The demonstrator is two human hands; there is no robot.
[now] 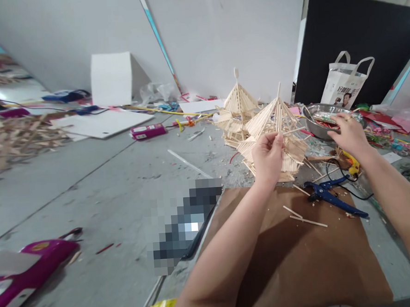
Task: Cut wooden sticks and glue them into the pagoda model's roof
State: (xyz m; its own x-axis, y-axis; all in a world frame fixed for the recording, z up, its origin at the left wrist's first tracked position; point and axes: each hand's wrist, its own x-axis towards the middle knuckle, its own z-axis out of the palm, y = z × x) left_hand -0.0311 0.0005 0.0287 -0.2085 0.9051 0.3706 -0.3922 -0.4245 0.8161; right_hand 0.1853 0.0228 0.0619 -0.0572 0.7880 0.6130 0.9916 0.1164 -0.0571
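Observation:
My left hand (268,158) is closed, fingertips pinched on a thin wooden stick (294,130) that points to the right. Just behind it stands a small tower model (257,122) built of pale wooden sticks, with a pointed roof and flared tiers; my hand hides part of it. A second, similar stick tower (238,98) is farther back on the left. My right hand (350,133) reaches over the near rim of a metal bowl (316,127) holding wrapped, colourful items. Its thumb and fingers are apart, and I see nothing held in them.
Blue-handled cutters (332,196) and loose sticks (308,221) lie on and beside a brown board (302,268). A blurred-out phone-like device (191,224) rests left of it. Magenta power strips (148,131), a wood-stick heap (20,141) and a white bag (343,85) are around.

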